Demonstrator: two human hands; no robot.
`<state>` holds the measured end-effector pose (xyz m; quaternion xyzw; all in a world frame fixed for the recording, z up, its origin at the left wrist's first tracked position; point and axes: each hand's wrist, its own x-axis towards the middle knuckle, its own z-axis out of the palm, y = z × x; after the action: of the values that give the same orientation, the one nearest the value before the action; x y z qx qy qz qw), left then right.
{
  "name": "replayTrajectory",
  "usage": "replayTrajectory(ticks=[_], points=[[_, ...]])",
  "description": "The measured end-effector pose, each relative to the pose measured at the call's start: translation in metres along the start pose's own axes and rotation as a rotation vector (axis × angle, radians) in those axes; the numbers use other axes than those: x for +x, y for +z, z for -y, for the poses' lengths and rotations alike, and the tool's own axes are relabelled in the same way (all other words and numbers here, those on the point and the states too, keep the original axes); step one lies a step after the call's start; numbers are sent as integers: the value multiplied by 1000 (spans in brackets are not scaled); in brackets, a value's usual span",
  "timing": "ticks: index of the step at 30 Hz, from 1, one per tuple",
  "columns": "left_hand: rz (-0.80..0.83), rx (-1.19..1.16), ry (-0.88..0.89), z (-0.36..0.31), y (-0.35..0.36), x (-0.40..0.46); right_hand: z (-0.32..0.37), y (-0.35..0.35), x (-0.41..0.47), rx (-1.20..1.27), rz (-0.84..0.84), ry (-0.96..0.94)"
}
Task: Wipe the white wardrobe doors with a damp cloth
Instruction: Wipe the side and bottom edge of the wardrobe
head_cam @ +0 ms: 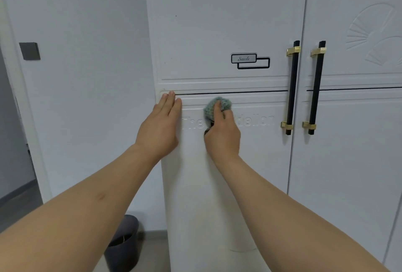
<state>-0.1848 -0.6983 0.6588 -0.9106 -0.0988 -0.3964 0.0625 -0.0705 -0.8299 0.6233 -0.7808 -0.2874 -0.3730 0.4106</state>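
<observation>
Two wardrobe doors (217,32) (352,141), two black handles (292,89) (316,89), two hands (159,128) (223,134), one green cloth (217,106), one label sticker (250,60), one wall switch (29,51) far left, one dark bin (124,243) near left.

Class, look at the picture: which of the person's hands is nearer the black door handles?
Right. The right hand, gripping the cloth, is mid-door, left of the handles; the left hand lies at the door's far left edge.

A home bedroom is suggested: a tall white wardrobe (228,32) with embossed doors, black bar handles (292,89) on gold brackets and a decorative "Smile" label (244,58) is set against a plain painted wall (87,76), where a grey switch plate (29,51) is mounted and a dark waste bin (124,243) is placed on the floor
</observation>
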Motion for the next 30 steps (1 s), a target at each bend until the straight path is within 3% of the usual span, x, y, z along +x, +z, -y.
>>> replayTrajectory(ticks=[2, 6, 10, 12, 17, 21, 23, 25, 30], points=[[-4, 9, 3, -1, 3, 1, 4, 5, 0, -28, 46, -113], [-25, 23, -1, -3, 8, 1, 26, 9, -15, -183, 347, -490], [10, 59, -3, -3, 3, 1, 6, 6, -24, -276, 329, -646], [18, 87, 0, -7, 4, 1, -32, -10, -21, -335, 264, -586], [21, 83, -38, -15, 11, -1, -117, -56, -20, -296, 100, -207], [19, 93, -15, -12, 8, -3, -128, -50, -51, -45, -15, 285], [21, 103, -1, -9, 7, -4, -112, -35, -66, 102, -87, 421], [24, 107, 5, -9, 8, -4, -86, -13, -74, 124, -45, 343], [41, 121, 9, -5, 9, -2, -10, 47, -85, 36, 189, -116]])
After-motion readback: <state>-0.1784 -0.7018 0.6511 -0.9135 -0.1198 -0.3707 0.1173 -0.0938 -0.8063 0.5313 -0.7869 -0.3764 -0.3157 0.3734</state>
